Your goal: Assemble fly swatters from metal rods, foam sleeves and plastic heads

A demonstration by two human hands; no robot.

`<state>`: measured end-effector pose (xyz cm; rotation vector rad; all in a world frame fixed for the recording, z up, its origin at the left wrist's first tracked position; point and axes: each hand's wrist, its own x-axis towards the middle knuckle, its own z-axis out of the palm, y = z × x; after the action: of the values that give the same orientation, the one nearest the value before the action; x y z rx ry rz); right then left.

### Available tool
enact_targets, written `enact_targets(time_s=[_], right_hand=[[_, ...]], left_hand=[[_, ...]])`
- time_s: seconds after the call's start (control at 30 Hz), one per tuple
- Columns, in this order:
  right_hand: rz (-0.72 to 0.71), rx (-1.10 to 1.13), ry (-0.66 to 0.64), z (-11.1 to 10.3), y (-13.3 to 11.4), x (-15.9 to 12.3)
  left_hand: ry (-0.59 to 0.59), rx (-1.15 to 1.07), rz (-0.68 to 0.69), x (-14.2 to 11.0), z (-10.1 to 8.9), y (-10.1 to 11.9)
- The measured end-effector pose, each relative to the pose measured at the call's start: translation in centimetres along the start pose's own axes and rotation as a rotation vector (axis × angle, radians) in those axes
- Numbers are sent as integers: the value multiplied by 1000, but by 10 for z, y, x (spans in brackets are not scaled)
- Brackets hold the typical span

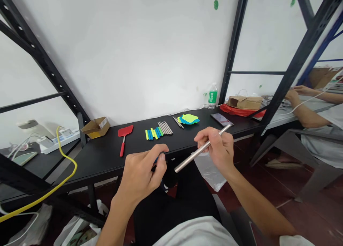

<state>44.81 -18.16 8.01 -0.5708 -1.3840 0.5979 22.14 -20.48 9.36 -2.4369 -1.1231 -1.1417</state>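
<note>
My right hand (215,147) grips a silver metal tube (191,161), tilted, with its near end pointing down and left toward my other hand. Thumb and fingers of my left hand (144,169) are closed around a small blue piece (157,158), mostly hidden, which looks like one of the coloured handles. Beyond, on the black table, lies a row of blue, yellow and green handles (154,133). Beside them are several thin metal rods (165,128), then a couple more rods (178,122). A stack of yellow and blue flat swatter heads (190,118) lies to their right.
A red fly swatter (125,131) and an open cardboard box (96,127) are on the left. A phone (222,119) and water bottle (212,96) stand right. A yellow cable (71,174) crosses the left side. Another person's arm (302,106) is at far right.
</note>
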Motion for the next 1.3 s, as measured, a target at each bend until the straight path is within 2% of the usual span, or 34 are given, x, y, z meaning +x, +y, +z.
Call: enact_targets(time_s=[0.2, 0.37, 0.57, 0.83, 1.07, 1.3], right_hand=[[-42, 16, 63, 2, -2, 0], [-93, 27, 103, 3, -3, -2], [-180, 28, 26, 7, -7, -6], [-199, 55, -36, 11, -6, -8], [-189, -61, -88, 5, -6, -4], [-190, -76, -140, 4, -7, -3]], left_hand=[[12, -33, 16, -1, -2, 1], [-24, 9, -10, 0, -3, 1], [-19, 51, -27, 2, 2, 2], [-71, 49, -55, 2, 1, 2], [-106, 68, -77, 2, 1, 1], [-138, 61, -83, 0, 1, -1]])
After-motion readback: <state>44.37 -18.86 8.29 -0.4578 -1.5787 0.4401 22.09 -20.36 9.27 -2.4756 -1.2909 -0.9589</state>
